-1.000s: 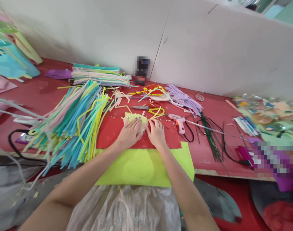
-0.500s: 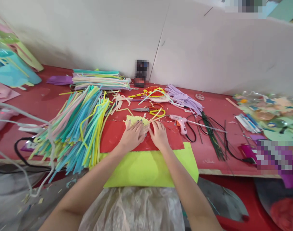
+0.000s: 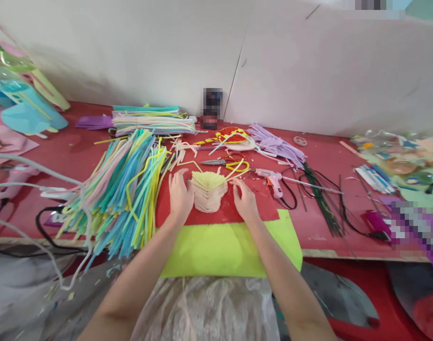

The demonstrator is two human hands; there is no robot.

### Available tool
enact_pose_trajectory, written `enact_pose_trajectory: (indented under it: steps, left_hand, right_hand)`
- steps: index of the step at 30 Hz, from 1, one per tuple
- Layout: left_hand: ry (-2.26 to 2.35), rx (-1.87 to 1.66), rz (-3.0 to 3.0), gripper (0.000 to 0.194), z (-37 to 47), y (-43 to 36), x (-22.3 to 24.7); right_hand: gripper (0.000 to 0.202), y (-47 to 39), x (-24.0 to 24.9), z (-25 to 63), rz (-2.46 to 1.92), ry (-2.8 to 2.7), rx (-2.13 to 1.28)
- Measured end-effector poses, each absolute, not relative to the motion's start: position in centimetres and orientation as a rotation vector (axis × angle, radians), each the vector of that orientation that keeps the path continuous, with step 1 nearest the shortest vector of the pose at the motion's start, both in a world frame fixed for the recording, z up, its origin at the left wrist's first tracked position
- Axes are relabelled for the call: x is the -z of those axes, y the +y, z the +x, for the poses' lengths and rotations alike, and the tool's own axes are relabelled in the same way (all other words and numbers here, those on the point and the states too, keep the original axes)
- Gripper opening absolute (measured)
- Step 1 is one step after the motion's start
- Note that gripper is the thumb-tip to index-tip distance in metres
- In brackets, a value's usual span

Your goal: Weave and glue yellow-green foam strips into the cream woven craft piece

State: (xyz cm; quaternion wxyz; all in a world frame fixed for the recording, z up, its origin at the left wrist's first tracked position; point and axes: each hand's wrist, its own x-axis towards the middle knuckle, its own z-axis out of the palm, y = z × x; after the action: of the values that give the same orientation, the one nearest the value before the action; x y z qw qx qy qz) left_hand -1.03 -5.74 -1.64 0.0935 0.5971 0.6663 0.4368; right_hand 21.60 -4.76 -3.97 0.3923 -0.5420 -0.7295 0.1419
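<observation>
A cream and pale yellow piece built of pipe cleaners [image 3: 209, 194] in nested V-shaped rows lies flat on a red sheet [image 3: 234, 210]. Just left of it is my left hand [image 3: 181, 192], fingers curved and apart, with nothing seen in it. On the other side my right hand [image 3: 245, 199] hovers by the sheet, its fingers bent and parted, holding nothing I can see. Pale yellow stems [image 3: 237, 171] stick out near its fingertips. Behind the piece lie scissors [image 3: 234, 164] with yellow handles. A pink glue gun [image 3: 273, 182] rests to the right.
A big bundle of coloured pipe cleaners [image 3: 120, 189] spreads at the left, with another stack [image 3: 152, 119] behind. Purple stems [image 3: 278, 144] and dark green stems [image 3: 319, 203] lie right. A yellow-green sheet [image 3: 227, 248] covers the front edge. White cables [image 3: 83, 222] loop at the left.
Both hands have come off the pipe-cleaner piece and moved apart, the left one to the left, the right one slightly right. The whole piece is now uncovered.
</observation>
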Motion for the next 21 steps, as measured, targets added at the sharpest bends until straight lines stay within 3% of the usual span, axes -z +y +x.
enact_pose_trajectory:
  steps: [10, 17, 21]
  left_hand:
    - [1.971, -1.131, 1.689, 0.038, -1.7, -5.2, 3.0]
    - [1.798, -1.265, 1.515, 0.032, -2.0, -4.7, 3.0]
    - [1.596, -1.376, 1.315, 0.044, -2.0, -4.4, 2.9]
  right_hand:
    - [0.029, -4.8, 3.7, 21.7, -1.322, -1.800, -0.501]
    - [0.031, -4.8, 3.7, 21.8, -1.336, -1.787, -0.551]
    - [0.032, -4.8, 3.5, 21.8, -1.342, -1.791, -0.570]
